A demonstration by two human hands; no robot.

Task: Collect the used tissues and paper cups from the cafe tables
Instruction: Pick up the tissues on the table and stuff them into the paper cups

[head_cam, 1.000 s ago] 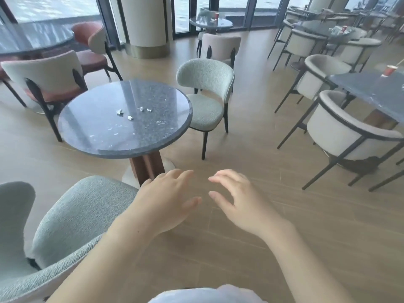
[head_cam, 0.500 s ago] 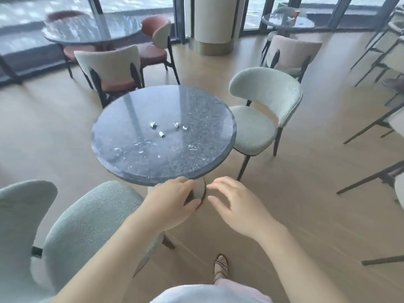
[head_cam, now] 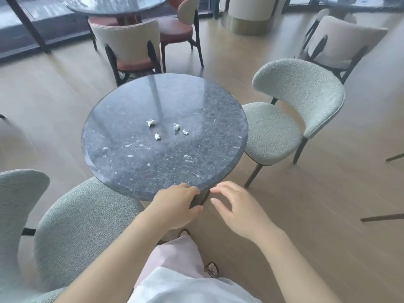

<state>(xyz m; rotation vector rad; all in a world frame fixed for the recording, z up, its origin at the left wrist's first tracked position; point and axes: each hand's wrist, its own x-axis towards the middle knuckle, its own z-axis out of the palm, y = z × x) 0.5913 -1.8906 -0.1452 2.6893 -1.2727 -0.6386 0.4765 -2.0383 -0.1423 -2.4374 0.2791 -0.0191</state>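
Several small crumpled white tissue bits lie near the middle of a round dark stone table point(head_cam: 131, 171): one tissue ball point(head_cam: 150, 122) at the left, one tissue ball point(head_cam: 157, 136) nearer me, and a pair of tissue bits point(head_cam: 180, 129) at the right. My left hand point(head_cam: 175, 206) hovers at the table's near edge, fingers loosely curled, holding nothing. My right hand point(head_cam: 242, 211) floats just right of it over the floor, fingers spread and empty. No paper cup is visible on this table.
A pale green chair point(head_cam: 293, 119) stands at the table's right, another green chair point(head_cam: 83, 224) at my near left. A beige and red chair point(head_cam: 129, 47) backs onto the far side. A second dark table point(head_cam: 115, 5) and a pillar point(head_cam: 249, 16) lie beyond.
I have walked up to the round table, which now sits close and centred. Both hands kept their pose and now reach its near edge. The far tables with red cups left the view.
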